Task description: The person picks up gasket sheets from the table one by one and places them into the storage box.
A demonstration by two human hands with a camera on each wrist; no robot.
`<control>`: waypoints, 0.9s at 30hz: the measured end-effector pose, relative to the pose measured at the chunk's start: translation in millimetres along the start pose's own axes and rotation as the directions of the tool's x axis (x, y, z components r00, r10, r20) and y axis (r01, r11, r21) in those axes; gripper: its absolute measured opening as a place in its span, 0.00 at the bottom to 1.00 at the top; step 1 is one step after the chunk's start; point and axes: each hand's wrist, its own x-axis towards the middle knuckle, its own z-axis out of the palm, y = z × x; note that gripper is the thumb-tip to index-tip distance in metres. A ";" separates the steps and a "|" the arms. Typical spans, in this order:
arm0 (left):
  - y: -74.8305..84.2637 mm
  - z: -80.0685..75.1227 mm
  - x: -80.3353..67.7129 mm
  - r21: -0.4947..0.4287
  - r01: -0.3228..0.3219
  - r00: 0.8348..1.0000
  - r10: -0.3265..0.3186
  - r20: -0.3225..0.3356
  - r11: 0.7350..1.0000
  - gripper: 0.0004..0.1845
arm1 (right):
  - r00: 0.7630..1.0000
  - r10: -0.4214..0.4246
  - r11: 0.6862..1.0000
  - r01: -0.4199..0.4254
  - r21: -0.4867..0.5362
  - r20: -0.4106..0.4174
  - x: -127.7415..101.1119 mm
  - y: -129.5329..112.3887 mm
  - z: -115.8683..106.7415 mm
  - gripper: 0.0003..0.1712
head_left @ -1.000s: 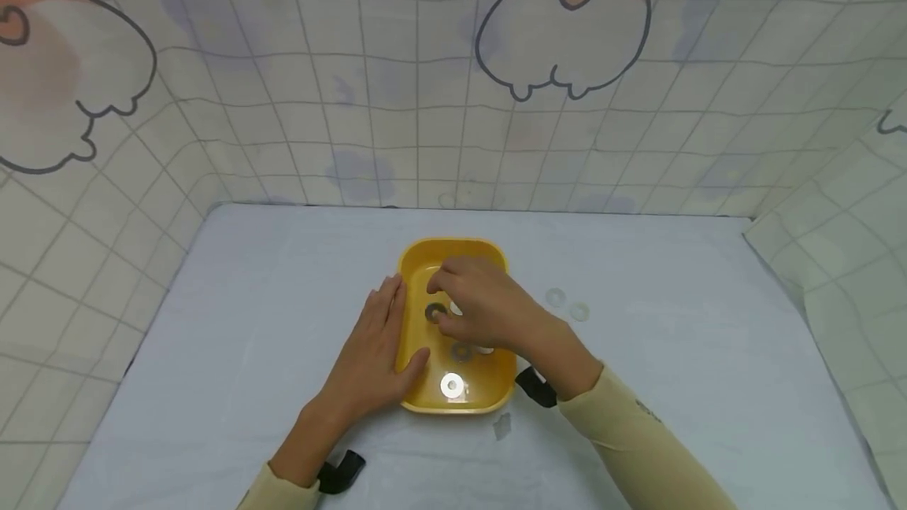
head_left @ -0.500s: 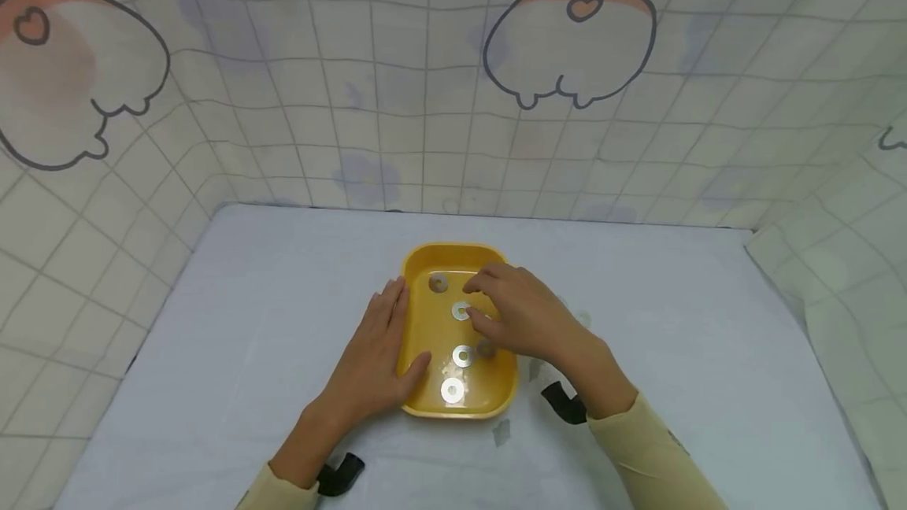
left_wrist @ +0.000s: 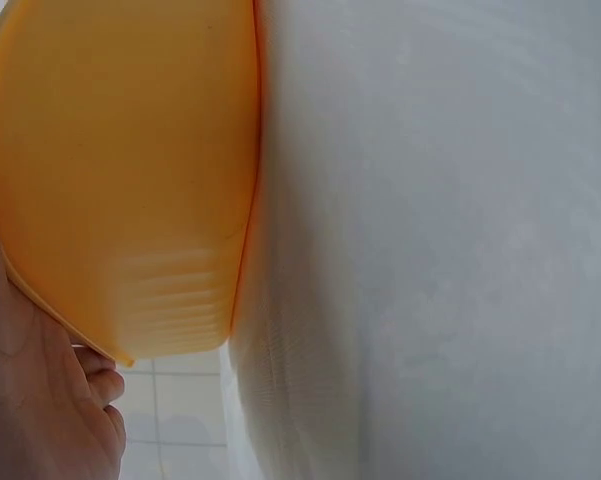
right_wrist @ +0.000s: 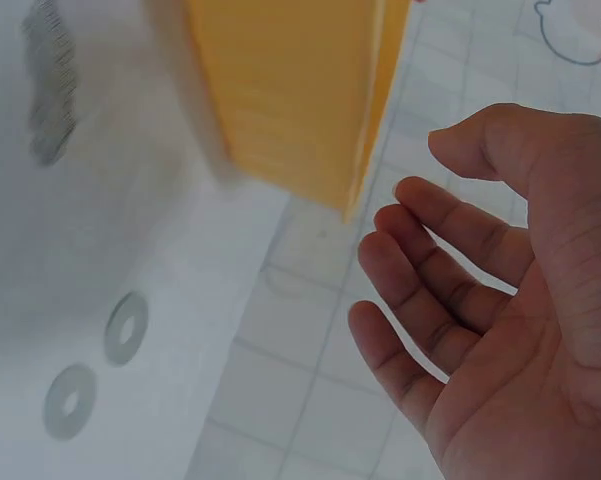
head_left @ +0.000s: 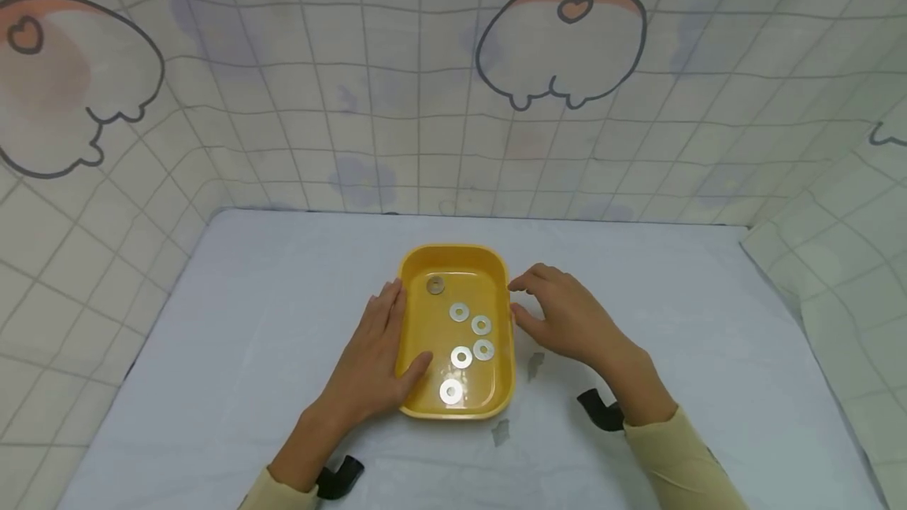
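Note:
A yellow plastic tray [head_left: 489,400] stands on the white cloth, with several flat metal washers inside, among them one washer [head_left: 459,312] near the middle. A darker washer [head_left: 435,285] lies towards the tray's far end. Along the left rim rests my left hand [head_left: 372,352], fingers straight, thumb over the edge. The left wrist view has that hand [left_wrist: 50,390] against the tray's outer wall [left_wrist: 130,180]. My right hand [head_left: 567,317] hovers just right of the tray; in its wrist view the fingers are loosely bent around nothing.
Two more washers, an upper washer [right_wrist: 127,328] and a lower washer [right_wrist: 70,402], lie on the cloth in the right wrist view, hidden by the right hand in the head view. Grey patches [head_left: 501,432] mark the cloth. A tile-patterned curtain [head_left: 425,101] encloses the back and sides.
My right hand has moved out of the tray to the right, uncovering washers. A dark washer near its thumb a second ago shows farther up the tray since. The left hand stays put.

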 end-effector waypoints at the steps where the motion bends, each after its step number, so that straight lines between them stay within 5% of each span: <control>1: 0.0 0.0 -0.2 0.003 0.002 1.000 -0.002 0.000 1.000 0.52 | 1.000 0.013 1.000 -0.013 0.001 -0.002 -1.8 4.1 0.5 0.18; 10: 1.5 -1.4 -0.5 0.007 0.014 1.000 -0.014 0.009 1.000 0.52 | 0.992 0.122 0.992 -0.122 0.013 -0.002 -17.1 34.5 1.7 0.19; 27: 0.8 -0.6 -1.5 0.006 0.009 1.000 -0.009 0.001 1.000 0.53 | 0.990 0.132 0.991 -0.132 0.011 -0.053 -20.9 51.9 22.3 0.18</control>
